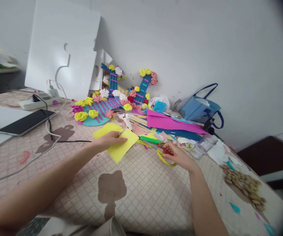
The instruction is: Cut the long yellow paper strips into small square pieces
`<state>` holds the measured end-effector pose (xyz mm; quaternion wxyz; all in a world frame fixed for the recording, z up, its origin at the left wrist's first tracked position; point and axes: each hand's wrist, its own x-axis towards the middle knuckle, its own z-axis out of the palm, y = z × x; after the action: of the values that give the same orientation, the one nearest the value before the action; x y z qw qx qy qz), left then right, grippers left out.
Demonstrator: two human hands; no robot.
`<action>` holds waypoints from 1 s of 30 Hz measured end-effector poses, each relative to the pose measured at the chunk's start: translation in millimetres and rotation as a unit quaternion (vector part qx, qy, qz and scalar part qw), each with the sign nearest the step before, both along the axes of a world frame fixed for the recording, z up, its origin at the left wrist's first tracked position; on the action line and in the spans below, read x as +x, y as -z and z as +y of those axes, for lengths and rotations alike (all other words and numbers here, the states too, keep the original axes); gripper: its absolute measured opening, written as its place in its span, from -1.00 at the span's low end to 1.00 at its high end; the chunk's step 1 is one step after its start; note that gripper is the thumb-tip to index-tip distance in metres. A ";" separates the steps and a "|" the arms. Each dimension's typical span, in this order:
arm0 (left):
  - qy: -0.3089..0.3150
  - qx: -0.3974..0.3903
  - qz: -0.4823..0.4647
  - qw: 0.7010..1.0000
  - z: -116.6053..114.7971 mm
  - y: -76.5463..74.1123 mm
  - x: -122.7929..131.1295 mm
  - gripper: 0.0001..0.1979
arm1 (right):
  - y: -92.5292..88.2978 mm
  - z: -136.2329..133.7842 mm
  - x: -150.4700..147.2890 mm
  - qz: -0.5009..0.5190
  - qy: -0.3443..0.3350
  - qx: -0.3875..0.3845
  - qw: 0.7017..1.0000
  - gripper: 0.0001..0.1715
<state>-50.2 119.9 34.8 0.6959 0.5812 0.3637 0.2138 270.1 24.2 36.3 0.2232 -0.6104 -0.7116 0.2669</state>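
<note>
My left hand (pixel 110 140) pinches a yellow piece of paper (pixel 124 146) between thumb and fingers, above the tablecloth. Behind that hand, more yellow paper (pixel 107 128) lies on the table. To the right, my right hand (pixel 177 155) is closed around the red handle of a pair of scissors (pixel 164 149), whose blades point left toward the paper. A curved yellow band (pixel 164 159) hangs just under these fingers; I cannot tell whether it belongs to the scissors. Just beyond the scissors lies a bright green object (pixel 151 140).
Paper flowers decorate a blue craft piece (pixel 97 111) at the back, near a white glue gun (pixel 126 120), wooden sticks (pixel 138 122) and magenta paper (pixel 173 123). A phone (pixel 27 122) and cables lie left. Peanuts (pixel 243 186), a clear jar (pixel 204 146) and a blue bag (pixel 199 108) are right.
</note>
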 end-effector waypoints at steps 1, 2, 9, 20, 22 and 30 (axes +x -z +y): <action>0.001 -0.001 -0.003 1.000 1.4 0.7 -1.0 -0.68 | -0.2 0.3 -5.9 0.062 -0.005 -0.006 0.998 -0.65; 0.001 -0.003 -0.006 1.000 2.7 1.4 -1.8 -0.68 | 0.6 1.0 -13.4 0.122 -0.015 -0.011 0.992 -0.63; 0.005 -0.014 -0.029 0.999 7.9 1.5 -3.9 -0.62 | 25.8 -4.2 -73.9 0.415 -0.105 -0.064 0.902 -0.31; 0.010 -0.014 -0.061 0.998 17.2 -1.4 -13.2 -0.65 | 37.2 -14.6 -103.6 0.587 -0.209 -0.306 0.720 -0.03; 0.006 -0.013 -0.062 0.998 18.0 -2.6 -14.4 -0.66 | 35.1 -15.7 -103.4 0.597 -0.201 -0.323 0.706 -0.02; 0.002 -0.004 -0.063 0.998 21.0 -4.6 -18.1 -0.66 | 29.3 -18.3 -101.1 0.613 -0.190 -0.345 0.685 0.03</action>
<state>-68.4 140.9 39.4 0.7199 0.5648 0.3187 0.2472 169.1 5.9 6.9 0.3282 -0.1963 -0.3746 0.8446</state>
